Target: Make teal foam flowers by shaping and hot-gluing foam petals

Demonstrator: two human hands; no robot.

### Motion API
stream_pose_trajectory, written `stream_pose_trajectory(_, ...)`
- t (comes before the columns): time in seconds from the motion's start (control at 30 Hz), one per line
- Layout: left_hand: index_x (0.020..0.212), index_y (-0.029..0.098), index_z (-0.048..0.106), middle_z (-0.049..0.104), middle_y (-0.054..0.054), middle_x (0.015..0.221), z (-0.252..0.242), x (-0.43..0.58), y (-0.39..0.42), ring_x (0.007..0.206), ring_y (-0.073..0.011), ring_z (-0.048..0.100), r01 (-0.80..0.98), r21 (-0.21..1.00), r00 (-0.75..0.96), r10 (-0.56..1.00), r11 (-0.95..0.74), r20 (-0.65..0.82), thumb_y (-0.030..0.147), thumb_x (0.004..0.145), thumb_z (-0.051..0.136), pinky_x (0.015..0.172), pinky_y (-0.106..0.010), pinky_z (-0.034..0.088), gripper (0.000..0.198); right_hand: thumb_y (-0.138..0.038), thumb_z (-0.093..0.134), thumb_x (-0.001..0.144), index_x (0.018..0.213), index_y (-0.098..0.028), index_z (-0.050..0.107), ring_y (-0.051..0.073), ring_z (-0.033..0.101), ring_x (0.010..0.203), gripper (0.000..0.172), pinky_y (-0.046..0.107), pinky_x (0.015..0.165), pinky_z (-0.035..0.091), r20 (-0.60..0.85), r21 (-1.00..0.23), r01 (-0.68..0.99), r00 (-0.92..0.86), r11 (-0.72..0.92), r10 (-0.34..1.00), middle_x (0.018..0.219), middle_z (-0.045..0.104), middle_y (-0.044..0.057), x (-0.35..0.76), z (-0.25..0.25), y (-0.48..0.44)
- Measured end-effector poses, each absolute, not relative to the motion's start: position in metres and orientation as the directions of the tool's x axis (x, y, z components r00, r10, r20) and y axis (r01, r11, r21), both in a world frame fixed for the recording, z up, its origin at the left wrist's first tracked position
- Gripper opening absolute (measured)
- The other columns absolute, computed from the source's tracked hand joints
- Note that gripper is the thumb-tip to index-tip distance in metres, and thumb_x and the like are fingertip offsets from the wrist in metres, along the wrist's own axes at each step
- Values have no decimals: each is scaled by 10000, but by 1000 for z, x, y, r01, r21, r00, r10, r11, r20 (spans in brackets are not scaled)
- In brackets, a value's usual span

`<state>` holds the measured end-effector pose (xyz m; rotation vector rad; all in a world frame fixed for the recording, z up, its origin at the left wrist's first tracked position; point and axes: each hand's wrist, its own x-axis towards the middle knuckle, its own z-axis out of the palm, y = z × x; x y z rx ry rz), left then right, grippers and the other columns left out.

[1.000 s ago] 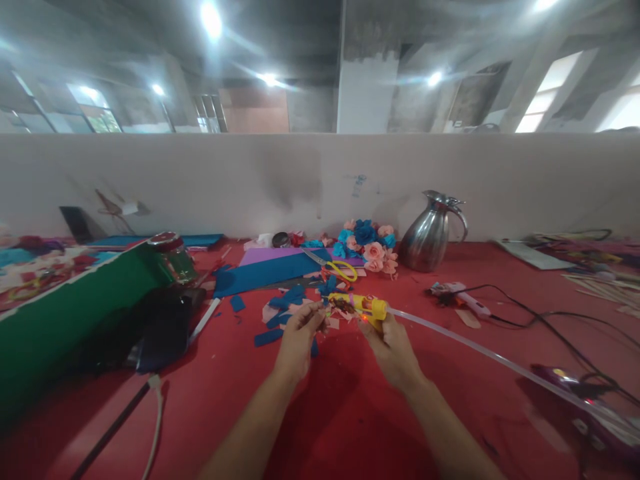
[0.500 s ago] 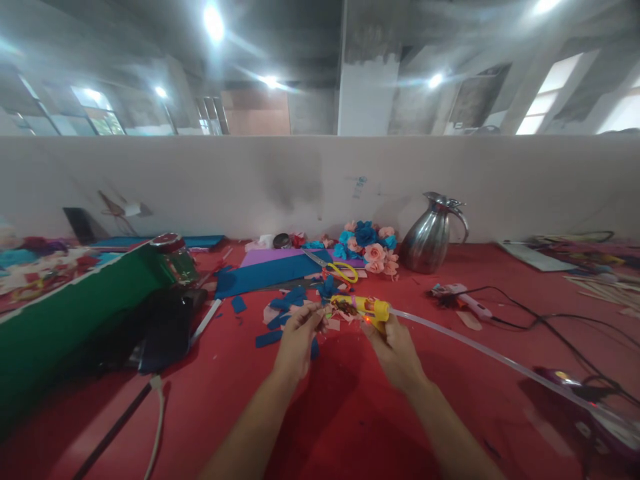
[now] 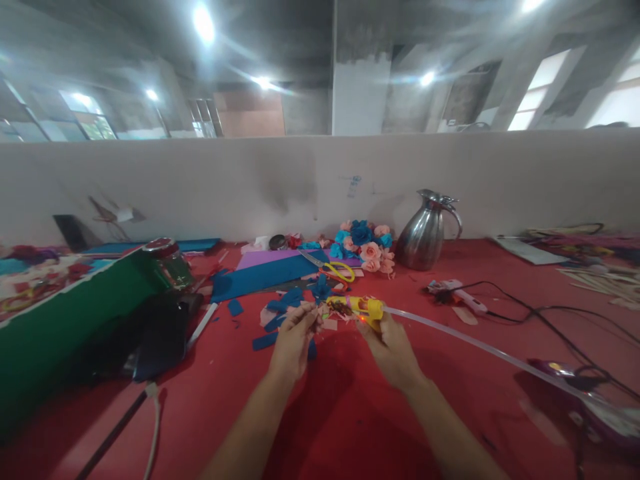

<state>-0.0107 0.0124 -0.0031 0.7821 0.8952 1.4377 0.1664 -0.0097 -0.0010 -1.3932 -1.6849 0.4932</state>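
Observation:
My right hand (image 3: 396,350) is wrapped round a yellow hot glue gun (image 3: 369,307), whose red light glows. A long clear glue stick (image 3: 460,330) runs out of its back to the right. The nozzle end, stained brown, points left at my left hand (image 3: 293,340). Its fingers are pinched together close to the nozzle, and whatever they grip is too small and covered to make out. Just beyond the fingertips is a crumpled blue paper piece (image 3: 321,288); whether it touches them I cannot tell. Blue and pink paper scraps (image 3: 265,341) lie around that hand.
Yellow-handled scissors (image 3: 338,271) rest on blue paper (image 3: 265,275). Behind stand pink and blue paper flowers (image 3: 371,255) and a steel jug (image 3: 424,233). On the right are a pink corded tool (image 3: 467,301) and cables. A green-sided box (image 3: 90,300), lidded jar (image 3: 170,263) and phone (image 3: 163,343) occupy the left.
The whole view has shifted slightly, so things appear a little further left. Both hands keep nearly the same pose, and the glue gun stays close to my left fingers.

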Motion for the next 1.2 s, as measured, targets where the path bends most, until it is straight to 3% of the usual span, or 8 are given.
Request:
stream_pose_trajectory(0.4, 698, 142, 632, 582, 14, 591, -3, -15, 15, 518, -57, 497, -560, 827, -35, 995, 58, -93, 215, 599, 769, 530, -171, 393, 184, -449, 460, 851, 857, -174, 513, 127, 465, 471, 280, 231, 464, 344, 380, -845, 443, 105, 299, 919, 552, 525, -25, 174, 3, -7)
stream_pose_trajectory(0.57, 732, 135, 637, 596, 9, 602, -1, -19, 15, 513, -56, 509, -615, 783, -34, 990, 89, -139, 177, 573, 778, 543, -174, 426, 217, -450, 461, 831, 865, -194, 501, 141, 509, 489, 262, 250, 499, 392, 183, -886, 455, 160, 92, 970, 614, 583, -3, 197, -6, 11)
stream_pose_trajectory(0.8, 783, 138, 614, 583, 25, 582, 4, -21, 15, 475, -46, 477, -671, 736, -22, 990, 88, -138, 158, 594, 771, 558, -189, 454, 247, -488, 428, 837, 820, -174, 574, 208, 629, 628, 347, 286, 575, 432, -156, -656, 671, 330, -347, 931, 680, 658, 76, 251, -23, 32)
stream_pose_trajectory(0.93, 799, 156, 596, 579, 33, 593, 5, -23, 14, 468, -47, 463, -695, 716, 1, 995, 70, -96, 157, 616, 767, 575, -202, 463, 251, -432, 415, 854, 903, -143, 645, 344, 614, 916, 372, 409, 696, 445, 72, -372, 807, 518, -459, 852, 941, 660, 201, 261, -11, 22)
stream_pose_trajectory(1.0, 801, 165, 592, 573, 38, 593, 7, -23, 12, 461, -46, 451, -705, 706, 18, 997, 65, -73, 161, 629, 762, 592, -211, 469, 242, -324, 460, 831, 979, -131, 645, 377, 560, 1024, 305, 462, 771, 426, 308, -335, 852, 502, -402, 808, 1065, 621, 227, 246, 1, 17)
stream_pose_trajectory(1.07, 785, 168, 588, 560, 45, 582, 11, -21, 9, 454, -40, 435, -715, 697, 43, 998, 65, -49, 155, 636, 758, 617, -216, 474, 227, -281, 455, 830, 936, -141, 662, 315, 585, 979, 272, 421, 821, 425, 385, -487, 866, 328, -112, 863, 1012, 651, 182, 217, 15, 16)
stream_pose_trajectory(1.13, 769, 170, 585, 549, 50, 574, 14, -19, 6, 454, -35, 427, -720, 691, 70, 997, 67, -24, 151, 649, 751, 641, -215, 474, 206, -307, 481, 818, 857, -170, 676, 245, 622, 842, 241, 362, 789, 447, 329, -732, 662, 136, 161, 935, 904, 689, 114, 181, 26, 19)
stream_pose_trajectory(1.2, 772, 171, 588, 545, 53, 570, 16, -16, 4, 449, -32, 418, -715, 695, 97, 995, 74, -6, 163, 676, 736, 644, -212, 469, 177, -348, 545, 781, 810, -190, 686, 212, 619, 770, 214, 327, 741, 456, 268, -901, 345, -35, 263, 963, 813, 698, 63, 148, 32, 22)
